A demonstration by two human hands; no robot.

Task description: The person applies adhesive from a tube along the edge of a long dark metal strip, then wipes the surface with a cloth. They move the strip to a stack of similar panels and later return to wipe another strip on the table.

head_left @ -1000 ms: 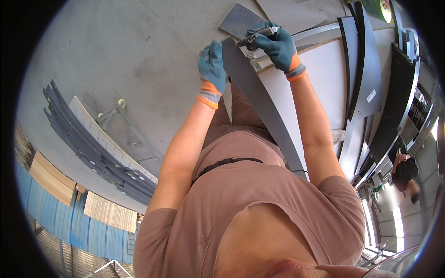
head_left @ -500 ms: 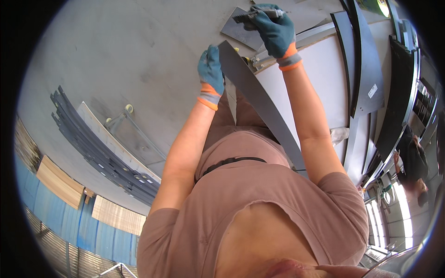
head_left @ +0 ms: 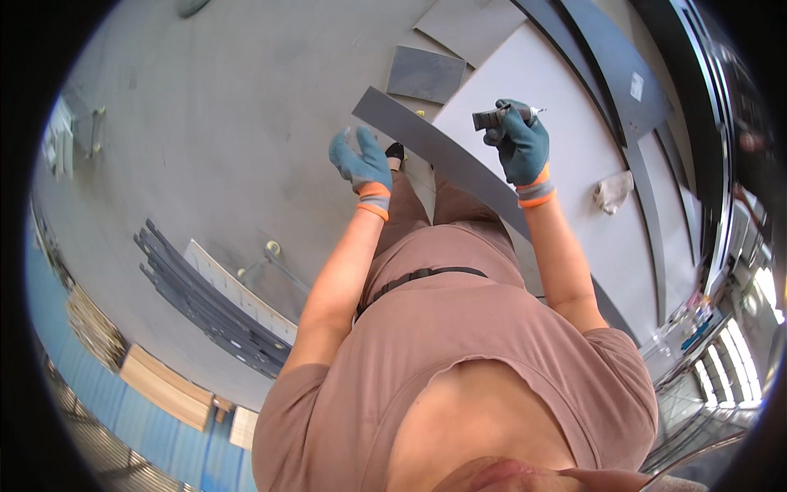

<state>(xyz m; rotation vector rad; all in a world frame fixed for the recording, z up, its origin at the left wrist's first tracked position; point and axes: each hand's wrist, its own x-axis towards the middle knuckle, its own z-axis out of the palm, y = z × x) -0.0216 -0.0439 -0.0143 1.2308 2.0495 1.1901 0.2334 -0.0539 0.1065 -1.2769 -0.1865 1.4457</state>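
The two gloved hands are well apart: the left hand has its thumb and fingers parted with nothing seen between them, while the right hand is closed around a small dark tool. The tool is in the air above the white-topped desk, near the edge closest to the person. It is gripped about its middle, probably so that both ends are free and the wrist can steer it. Its long axis runs roughly crosswise to the body, with the blocky dark end pointing left and the thin silvery tip pointing right; its exact kind is hard to tell. A long grey strip runs slantwise along the near edge of the desk, its narrow far end pointing away and to the left, past the desk's corner and over the floor. That overhang seems to leave the end within easy reach. The left hand is just beside this end, perhaps ready to steady it, though whether a finger touches it cannot be told. A pale rag lies on the desk to the right of the right hand, and dark panels lie toward the desk's right edge, seemingly leaving the white middle free for work.
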